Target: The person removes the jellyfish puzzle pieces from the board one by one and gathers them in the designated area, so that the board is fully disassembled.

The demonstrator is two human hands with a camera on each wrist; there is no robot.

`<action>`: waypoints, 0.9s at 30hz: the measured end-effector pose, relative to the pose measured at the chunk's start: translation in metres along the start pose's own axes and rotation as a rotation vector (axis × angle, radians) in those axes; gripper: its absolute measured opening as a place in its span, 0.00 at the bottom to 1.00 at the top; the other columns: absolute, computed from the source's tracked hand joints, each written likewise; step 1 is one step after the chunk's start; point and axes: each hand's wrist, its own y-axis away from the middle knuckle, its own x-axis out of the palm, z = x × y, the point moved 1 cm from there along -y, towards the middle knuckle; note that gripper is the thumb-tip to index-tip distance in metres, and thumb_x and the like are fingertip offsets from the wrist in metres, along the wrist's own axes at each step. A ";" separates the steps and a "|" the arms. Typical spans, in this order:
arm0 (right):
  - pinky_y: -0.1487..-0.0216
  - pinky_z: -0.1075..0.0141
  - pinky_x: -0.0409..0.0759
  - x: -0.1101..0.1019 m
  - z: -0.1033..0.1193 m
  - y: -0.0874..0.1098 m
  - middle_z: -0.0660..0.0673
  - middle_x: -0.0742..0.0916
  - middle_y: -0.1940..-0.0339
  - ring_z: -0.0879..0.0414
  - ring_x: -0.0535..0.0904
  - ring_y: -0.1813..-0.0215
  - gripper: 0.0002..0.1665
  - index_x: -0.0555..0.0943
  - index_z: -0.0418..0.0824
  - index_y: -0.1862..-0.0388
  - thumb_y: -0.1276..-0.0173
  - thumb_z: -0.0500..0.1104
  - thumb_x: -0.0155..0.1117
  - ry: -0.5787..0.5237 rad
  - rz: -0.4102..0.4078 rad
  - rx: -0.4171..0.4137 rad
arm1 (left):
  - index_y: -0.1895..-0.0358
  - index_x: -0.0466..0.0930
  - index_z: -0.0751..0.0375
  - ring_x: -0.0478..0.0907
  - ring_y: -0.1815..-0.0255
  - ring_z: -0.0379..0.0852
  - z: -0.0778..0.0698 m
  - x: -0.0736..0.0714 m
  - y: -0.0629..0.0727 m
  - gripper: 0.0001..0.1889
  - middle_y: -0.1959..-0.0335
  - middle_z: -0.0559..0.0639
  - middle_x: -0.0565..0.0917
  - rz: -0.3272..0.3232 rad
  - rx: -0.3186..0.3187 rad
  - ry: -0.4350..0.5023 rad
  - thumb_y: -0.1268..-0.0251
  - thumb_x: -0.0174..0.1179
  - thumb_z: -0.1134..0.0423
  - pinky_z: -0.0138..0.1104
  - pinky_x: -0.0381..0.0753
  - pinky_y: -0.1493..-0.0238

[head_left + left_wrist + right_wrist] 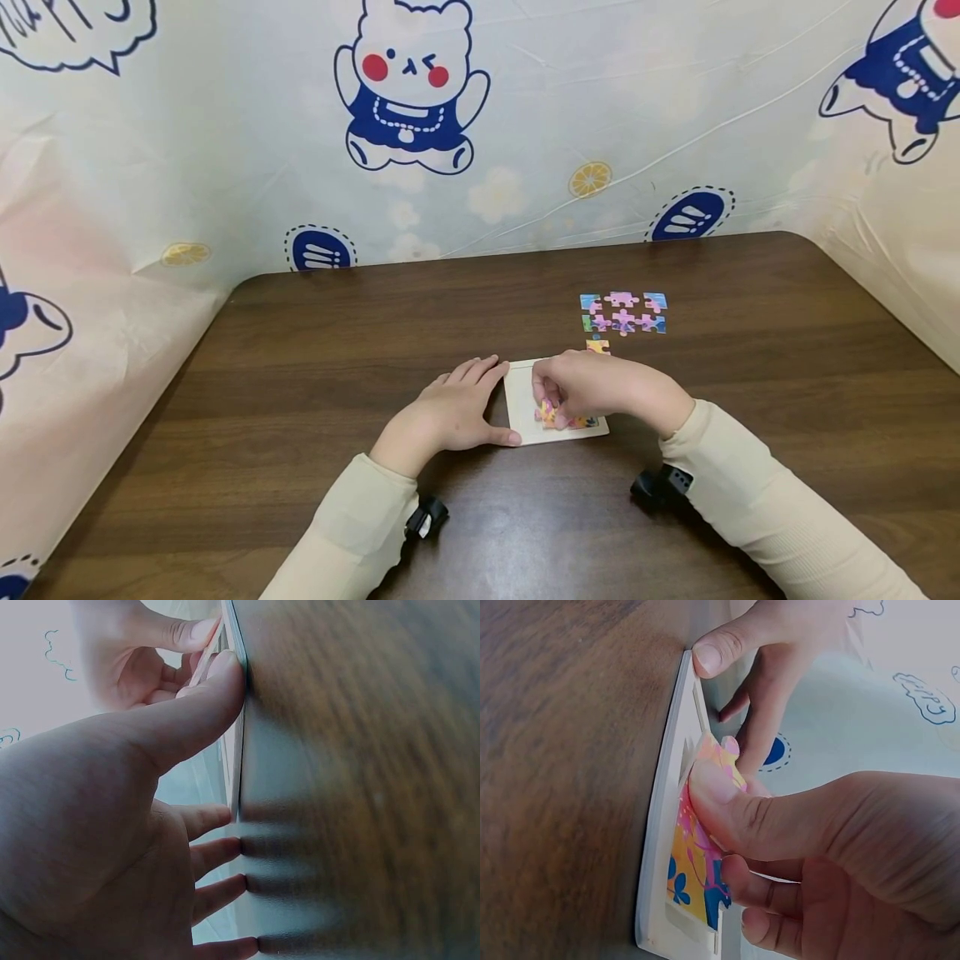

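Note:
A pale puzzle tray lies flat on the dark wooden table. My left hand spreads its fingers at the tray's left side, the thumb pressing the near left corner and the index fingertip at the far left corner. My right hand is over the tray and pinches a pink and yellow jigsaw piece, tilted up above the tray floor. Beside it, a yellow, pink and blue piece lies in the tray's near right corner. The right fingers partly cover both pieces.
Several loose jigsaw pieces lie in two rows beyond the tray to the right. A yellow piece sits just behind the right hand. A printed curtain stands along the table's far edge.

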 end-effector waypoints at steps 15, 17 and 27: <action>0.68 0.68 0.72 -0.002 -0.001 0.001 0.52 0.77 0.75 0.60 0.72 0.71 0.17 0.76 0.45 0.69 0.45 0.33 0.77 -0.017 -0.022 0.041 | 0.20 0.51 0.51 0.48 0.21 0.52 0.000 0.000 0.000 0.50 0.20 0.50 0.52 0.003 0.004 -0.010 0.41 0.65 0.36 0.52 0.54 0.26; 0.69 0.69 0.72 -0.003 -0.002 0.002 0.52 0.77 0.76 0.61 0.71 0.72 0.16 0.76 0.44 0.69 0.45 0.33 0.77 -0.024 -0.019 0.023 | 0.21 0.51 0.52 0.48 0.21 0.52 0.000 0.000 0.000 0.50 0.20 0.50 0.52 0.002 0.004 -0.011 0.41 0.65 0.36 0.52 0.54 0.26; 0.70 0.68 0.71 -0.016 -0.009 0.008 0.51 0.77 0.76 0.60 0.71 0.73 0.12 0.78 0.42 0.63 0.39 0.35 0.74 -0.118 -0.069 -0.033 | 0.20 0.51 0.51 0.48 0.21 0.52 0.000 0.000 -0.001 0.50 0.20 0.50 0.52 0.004 0.002 -0.024 0.41 0.65 0.35 0.52 0.54 0.26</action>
